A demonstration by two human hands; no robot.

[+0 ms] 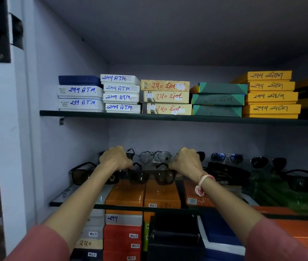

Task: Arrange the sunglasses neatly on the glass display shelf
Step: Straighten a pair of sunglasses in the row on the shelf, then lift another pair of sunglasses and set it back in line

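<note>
A black pair of sunglasses (150, 177) with dark lenses sits over the front of the glass display shelf (61, 201). My left hand (115, 157) grips its left temple and my right hand (186, 160) grips its right temple. Another black pair (82, 174) rests to the left, partly hidden by my left forearm. Behind stands a clear-lens aviator pair (155, 156). To the right lie blue mirrored aviators (226, 157), dark aviators (268, 162) and a large black pair (303, 180). A black case (228, 171) marked DIESEL lies right of my right wrist.
An upper shelf (111, 115) carries stacks of white, beige, green and yellow boxes. Orange boxes (143, 194) and other cartons sit under the glass shelf. A cabinet wall (55, 144) closes the left side. A dark box (175, 236) stands low in front.
</note>
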